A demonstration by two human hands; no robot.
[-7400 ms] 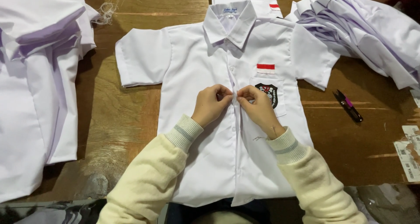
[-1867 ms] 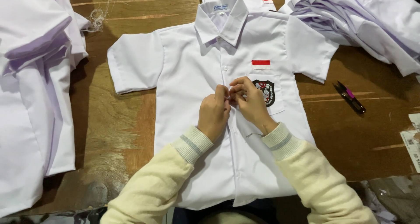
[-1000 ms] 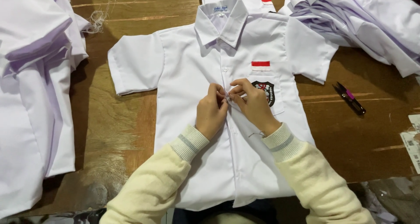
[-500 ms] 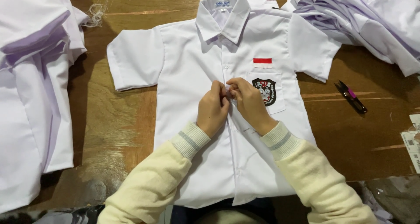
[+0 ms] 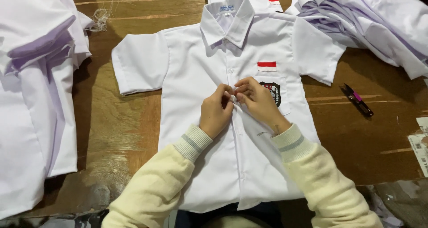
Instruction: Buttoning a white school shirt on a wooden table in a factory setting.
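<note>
A white short-sleeved cotton shirt with a striped chest patch and dark badge lies flat, front up, on the brown wooden worktop. The left hand and right hand meet at the shirt's front placket, just below the chest; the fingers of both are pinched together on the fabric edges there. Heaps of white garments lie at the left and far right. A small black thread snip with pink handle rests right of the shirt
</note>
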